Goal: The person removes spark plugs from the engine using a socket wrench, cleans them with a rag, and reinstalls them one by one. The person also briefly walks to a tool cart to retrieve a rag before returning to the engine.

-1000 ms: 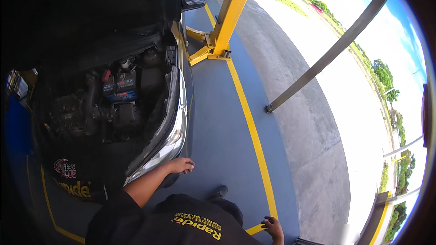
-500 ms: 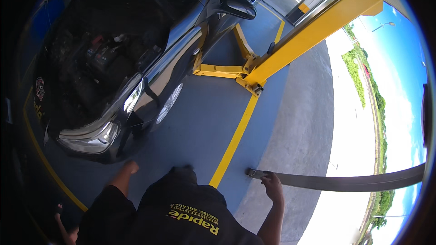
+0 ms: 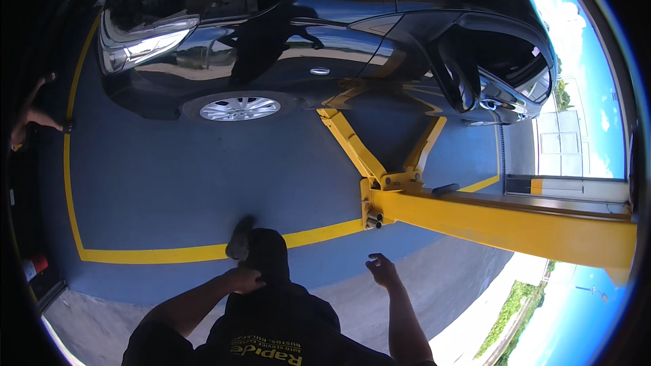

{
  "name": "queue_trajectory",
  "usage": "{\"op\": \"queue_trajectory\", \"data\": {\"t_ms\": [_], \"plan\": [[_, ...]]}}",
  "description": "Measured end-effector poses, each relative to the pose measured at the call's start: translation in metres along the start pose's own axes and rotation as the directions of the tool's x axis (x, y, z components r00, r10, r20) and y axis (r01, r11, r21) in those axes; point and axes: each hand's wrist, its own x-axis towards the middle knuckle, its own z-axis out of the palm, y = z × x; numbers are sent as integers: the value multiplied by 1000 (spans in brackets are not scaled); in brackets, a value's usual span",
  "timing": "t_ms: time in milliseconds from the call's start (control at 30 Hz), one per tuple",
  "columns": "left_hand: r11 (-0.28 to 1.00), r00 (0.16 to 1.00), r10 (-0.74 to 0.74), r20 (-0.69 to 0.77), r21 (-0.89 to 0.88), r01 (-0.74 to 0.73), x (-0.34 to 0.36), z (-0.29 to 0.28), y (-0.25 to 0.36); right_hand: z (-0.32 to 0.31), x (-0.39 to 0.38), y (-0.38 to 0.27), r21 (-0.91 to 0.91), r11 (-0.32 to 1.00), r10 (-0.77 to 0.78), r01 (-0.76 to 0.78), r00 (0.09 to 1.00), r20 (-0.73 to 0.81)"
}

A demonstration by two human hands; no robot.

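Note:
My left hand (image 3: 245,280) hangs beside my dark-clothed knee, its fingers curled in, and nothing shows in it. Over the edge between blue and grey floor, my right hand (image 3: 384,270) is held out with bent fingers apart, holding nothing. Nearest to it is the yellow post of a car lift (image 3: 502,220), just beyond and to the right. Two lift arms (image 3: 354,146) reach from the post's foot under a shiny black car (image 3: 291,61). The car's front wheel (image 3: 240,108) and lit headlight (image 3: 152,47) face me. My shoe (image 3: 239,238) is on the yellow floor line.
A yellow line (image 3: 156,255) borders the blue floor (image 3: 169,190). Grey concrete (image 3: 434,271) lies on the near side. Another person's bare limbs (image 3: 35,116) show at the far left. A red and white object (image 3: 34,266) is at the left rim.
My view has swung right, so the car now lies across the top and the lift post points right. My right hand no longer overlaps the dark post; my left hand is now by my knee.

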Motion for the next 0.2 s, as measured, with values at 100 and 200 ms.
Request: {"op": "queue_trajectory", "data": {"t_ms": [100, 200], "plan": [[901, 919, 368, 144, -301, -313, 50, 42, 45, -29, 94, 34, -233, 968, -35, 90, 973, 230], [742, 757, 532, 379, -640, -200, 183, 11, 31, -24, 243, 85, -372, 920, -32, 122, 970, 240]]}}
